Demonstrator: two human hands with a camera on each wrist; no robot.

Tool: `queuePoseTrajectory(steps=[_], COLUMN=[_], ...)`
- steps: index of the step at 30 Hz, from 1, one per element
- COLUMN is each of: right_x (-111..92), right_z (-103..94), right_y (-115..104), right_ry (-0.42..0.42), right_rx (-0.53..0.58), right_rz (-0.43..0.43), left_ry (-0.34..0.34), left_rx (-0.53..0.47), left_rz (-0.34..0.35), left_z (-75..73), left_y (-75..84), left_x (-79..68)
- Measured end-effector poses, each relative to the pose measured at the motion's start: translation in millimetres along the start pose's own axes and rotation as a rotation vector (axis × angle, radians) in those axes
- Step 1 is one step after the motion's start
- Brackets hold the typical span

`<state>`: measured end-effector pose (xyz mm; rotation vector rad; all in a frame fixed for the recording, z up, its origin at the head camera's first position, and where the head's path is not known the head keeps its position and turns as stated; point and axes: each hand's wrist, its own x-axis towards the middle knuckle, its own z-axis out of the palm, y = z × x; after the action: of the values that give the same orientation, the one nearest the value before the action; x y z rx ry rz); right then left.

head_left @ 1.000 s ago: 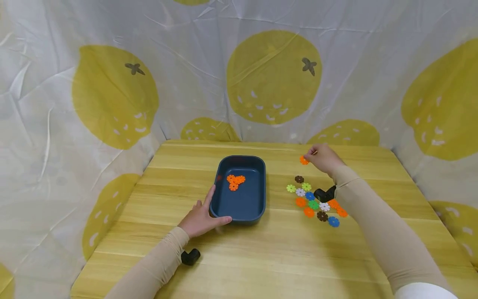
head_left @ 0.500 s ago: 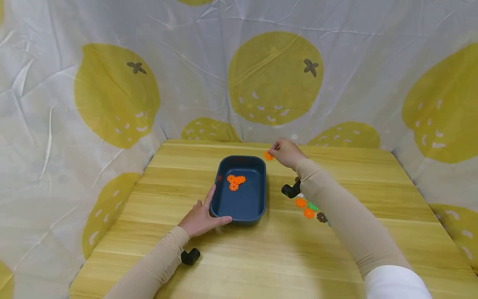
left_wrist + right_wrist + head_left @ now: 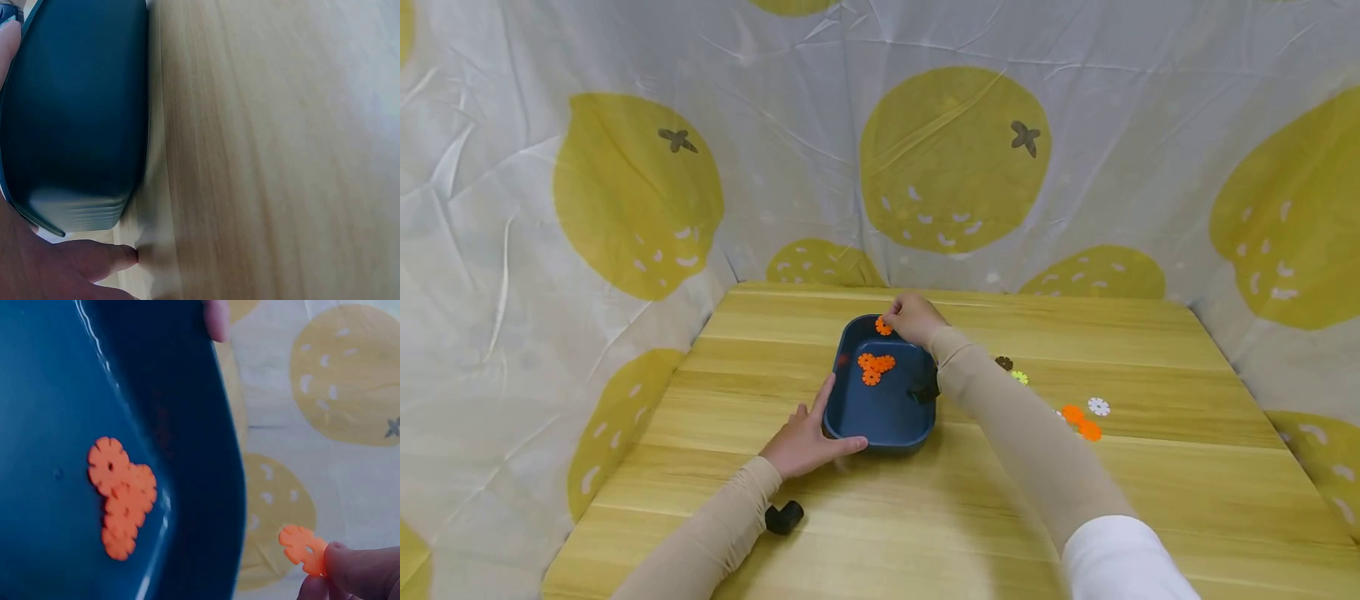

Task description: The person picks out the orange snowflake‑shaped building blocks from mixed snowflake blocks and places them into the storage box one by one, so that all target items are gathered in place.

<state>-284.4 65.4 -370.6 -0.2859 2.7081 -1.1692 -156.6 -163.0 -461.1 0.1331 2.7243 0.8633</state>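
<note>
My right hand (image 3: pixel 916 319) pinches an orange flower-shaped disc (image 3: pixel 883 326) between thumb and fingertips, above the far end of a dark blue rectangular bin (image 3: pixel 891 429). The right wrist view also shows this disc (image 3: pixel 302 549) at the fingertips, apart from the bin's wall. Several orange discs (image 3: pixel 871 364) lie overlapping on the bin's floor. My left hand (image 3: pixel 805 442) rests against the bin's near left corner, thumb on the near rim and index finger stretched along the left side. In the left wrist view, its other fingers (image 3: pixel 94 257) extend beside the bin.
More flower-shaped discs lie on the wooden table (image 3: pixel 880 517) at the right, partly hidden by the right sleeve (image 3: pixel 1022 442). Brown (image 3: pixel 1003 363), yellow-green (image 3: pixel 1019 378), white (image 3: pixel 1099 407) and orange discs (image 3: pixel 1089 430) show there. A lemon-print cloth (image 3: pixel 820 150) stands behind the table.
My right hand has carried the orange disc leftward from beyond the loose discs to over the bin. The left hand and the bin stay in place.
</note>
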Motion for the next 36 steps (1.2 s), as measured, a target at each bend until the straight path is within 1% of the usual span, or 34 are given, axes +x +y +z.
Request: queuePoseTrajectory(steps=[2, 7, 9, 13, 17, 25, 29, 33, 36], right_x=[2, 4, 3, 1, 0, -1, -4, -7, -9], right_z=[9.8, 31.3, 36.3, 41.3, 43.7, 43.6, 40.2, 34.9, 28.7], right_y=[0, 3, 4, 4, 4, 6, 5, 6, 8], right_ry=[-0.012, -0.081, -0.094, -0.084, -0.085, -0.082, -0.083, -0.096, -0.088], right_rx=[0.004, 0.011, 0.005, -0.008, -0.024, 0.006, 0.011, 0.011, 0.014], right_rz=[0.005, 0.035, 0.043, 0.044, 0.04, 0.044, 0.036, 0.006, -0.012], left_ry=[0.005, 0.007, 0.005, 0.011, 0.014, 0.017, 0.018, 0.013, 0.012], left_rx=[0.001, 0.002, 0.002, 0.005, 0.009, 0.019, 0.016, 0.011, 0.013], left_rz=[0.005, 0.013, 0.013, 0.014, 0.013, 0.015, 0.017, 0.016, 0.014], left_z=[-0.1, 0.0, 0.2, 0.2, -0.2, 0.4, 1.1, 1.7, 1.3], left_y=[0.3, 1.3, 1.6, 1.7, 1.8, 2.1, 1.3, 0.4, 0.3], left_x=[-0.3, -1.4, -1.6, -1.3, -1.2, -1.0, -0.4, -0.5, -1.0])
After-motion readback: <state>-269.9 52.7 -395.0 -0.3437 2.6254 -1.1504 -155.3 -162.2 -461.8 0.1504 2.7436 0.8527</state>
